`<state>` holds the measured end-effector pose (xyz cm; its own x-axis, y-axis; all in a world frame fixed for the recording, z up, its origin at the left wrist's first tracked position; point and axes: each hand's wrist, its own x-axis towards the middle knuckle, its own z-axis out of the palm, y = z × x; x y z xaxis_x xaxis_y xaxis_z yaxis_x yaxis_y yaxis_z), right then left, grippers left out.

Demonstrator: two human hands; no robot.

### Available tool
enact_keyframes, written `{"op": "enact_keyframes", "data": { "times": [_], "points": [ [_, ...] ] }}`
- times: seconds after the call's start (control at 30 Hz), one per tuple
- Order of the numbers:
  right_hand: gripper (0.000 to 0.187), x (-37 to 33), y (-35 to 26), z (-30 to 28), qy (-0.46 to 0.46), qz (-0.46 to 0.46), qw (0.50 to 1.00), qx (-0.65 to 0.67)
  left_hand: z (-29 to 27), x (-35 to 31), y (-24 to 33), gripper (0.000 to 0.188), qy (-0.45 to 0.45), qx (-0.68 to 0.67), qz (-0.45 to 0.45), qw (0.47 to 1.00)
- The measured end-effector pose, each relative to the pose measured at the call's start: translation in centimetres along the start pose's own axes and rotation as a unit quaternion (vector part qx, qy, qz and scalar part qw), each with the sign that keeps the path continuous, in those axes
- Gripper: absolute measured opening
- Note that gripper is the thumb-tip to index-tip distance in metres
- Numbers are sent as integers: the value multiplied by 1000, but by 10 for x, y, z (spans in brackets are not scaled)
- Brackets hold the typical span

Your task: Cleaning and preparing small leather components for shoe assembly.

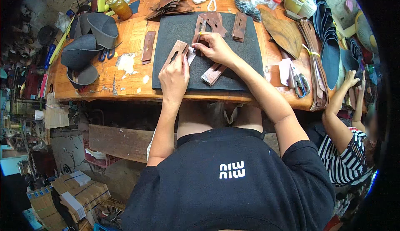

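Observation:
My left hand (173, 80) grips a slotted strip of brown leather (178, 46) over a black mat (246, 70). Close beside it, my right hand (216, 49) is pinched around a slim pen-like tool (203, 25), silvery with a yellow band. Its lower tip is hidden by my fingers. Between the hands shows a small whitish piece (191, 56), too small to make out. A stack of slotted leather strips (213, 73) lies under my right forearm. More leather pieces (216, 22) lie past my right hand, with another stack (239, 26) to their right.
Left of the mat are a leather strip (148, 47), curved dark pieces (85, 47) and a jar of amber liquid (121, 8). Leather scraps (171, 6) lie behind. On the right are blue-handled scissors (300, 86), long strips (317, 64) and a co-worker's hands (353, 80).

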<state>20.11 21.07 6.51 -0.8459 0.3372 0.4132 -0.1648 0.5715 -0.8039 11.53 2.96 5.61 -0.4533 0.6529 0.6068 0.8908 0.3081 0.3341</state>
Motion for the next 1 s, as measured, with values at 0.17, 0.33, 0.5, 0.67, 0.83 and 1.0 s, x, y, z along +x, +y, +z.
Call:
{"op": "enact_keyframes", "data": {
  "times": [0.17, 0.33, 0.5, 0.67, 0.83, 1.0],
  "points": [
    [14, 2, 9, -7, 15, 101, 980, 173, 2, 2, 0, 16, 10, -21, 7, 1000],
    [20, 6, 5, -31, 95, 102, 922, 362, 0, 1, 4, 17, -3, -26, 4, 1000],
    [27, 8, -12, -49, 133, 88, 888, 432, -10, 1, 7, 26, -38, -75, -36, 996],
    [26, -18, -33, -75, 150, 68, 912, 376, -15, 3, 9, 19, -33, -100, -59, 993],
    [22, -74, -35, -94, 155, 62, 943, 287, -25, 16, 2, 19, -74, -144, -82, 983],
    [18, -132, -40, -107, 243, 63, 943, 217, -12, 40, 16, 23, -191, -230, -45, 953]
  ]
}}
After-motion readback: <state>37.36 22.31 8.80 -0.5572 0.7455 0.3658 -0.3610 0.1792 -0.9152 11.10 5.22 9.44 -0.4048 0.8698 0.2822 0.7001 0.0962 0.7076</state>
